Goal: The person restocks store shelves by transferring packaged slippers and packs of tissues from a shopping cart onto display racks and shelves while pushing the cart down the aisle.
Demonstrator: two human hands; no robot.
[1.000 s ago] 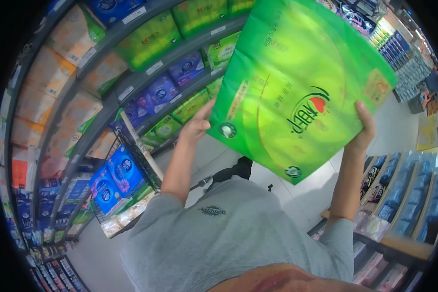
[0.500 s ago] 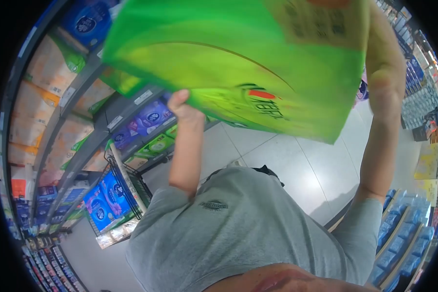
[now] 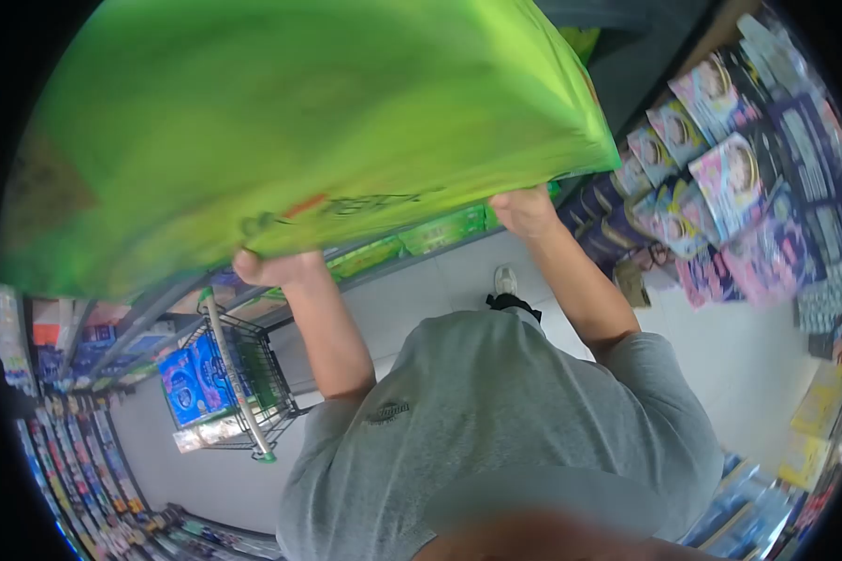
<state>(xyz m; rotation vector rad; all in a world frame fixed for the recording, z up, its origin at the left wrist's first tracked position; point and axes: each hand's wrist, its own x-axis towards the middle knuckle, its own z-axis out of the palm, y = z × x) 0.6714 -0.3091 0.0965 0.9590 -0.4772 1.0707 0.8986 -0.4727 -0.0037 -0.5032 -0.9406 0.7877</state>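
Note:
A big green soft plastic-wrapped pack (image 3: 299, 112), blurred, with dark lettering and a red mark, fills the upper left of the view. My left hand (image 3: 281, 268) is closed on its lower edge, thumb showing and the other fingers hidden. My right hand (image 3: 526, 210) grips the same pack beneath its right corner, its fingertips partly out of sight. The pack is raised in front of me and hides much of the shelving behind it.
A wire shopping cart (image 3: 267, 374) with a blue pack (image 3: 196, 379) stands at the left. Green packs (image 3: 440, 231) line the low shelf ahead. Pink packages (image 3: 772, 248) fill a display at the right, above yellow boxes (image 3: 809, 435). My shoe (image 3: 505, 280) shows on the floor.
My view has turned right. The green pack has swung left across it, and my right hand has moved from its right side to beneath its lower right corner. Both hands still hold it.

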